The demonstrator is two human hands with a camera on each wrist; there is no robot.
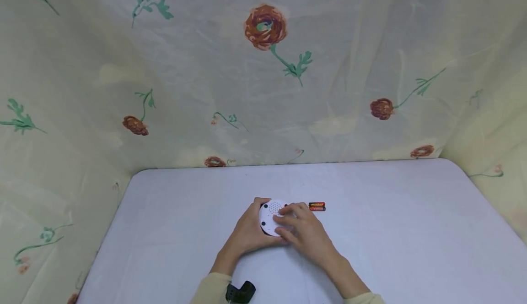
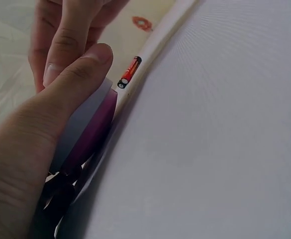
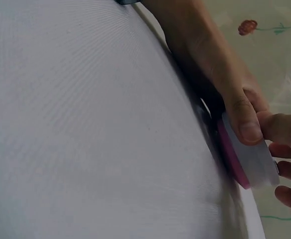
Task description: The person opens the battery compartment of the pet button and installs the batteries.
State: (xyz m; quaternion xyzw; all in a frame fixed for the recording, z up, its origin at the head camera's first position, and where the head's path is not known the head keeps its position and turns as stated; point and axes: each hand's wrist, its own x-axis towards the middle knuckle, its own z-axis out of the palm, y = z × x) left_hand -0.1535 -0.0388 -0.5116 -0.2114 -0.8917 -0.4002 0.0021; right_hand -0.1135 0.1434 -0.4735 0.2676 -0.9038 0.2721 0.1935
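Note:
In the head view, a round white device [image 1: 269, 217] with small grille holes and black rubber feet faces up over the table. Its other side is magenta, as the left wrist view shows on the device [image 2: 93, 129]. My left hand [image 1: 249, 230] grips it around the left rim, with the thumb along the near edge. My right hand [image 1: 304, 230] lies over the right part of its face, fingertips touching the surface and partly hiding it. Two red-and-black batteries [image 1: 317, 206] lie side by side just beyond the right hand.
A white-covered table [image 1: 411, 230] extends around the hands. Behind and beside it hangs a pale curtain [image 1: 329, 111] printed with flowers. A black band with a bulky piece [image 1: 241, 292] sits at the left wrist.

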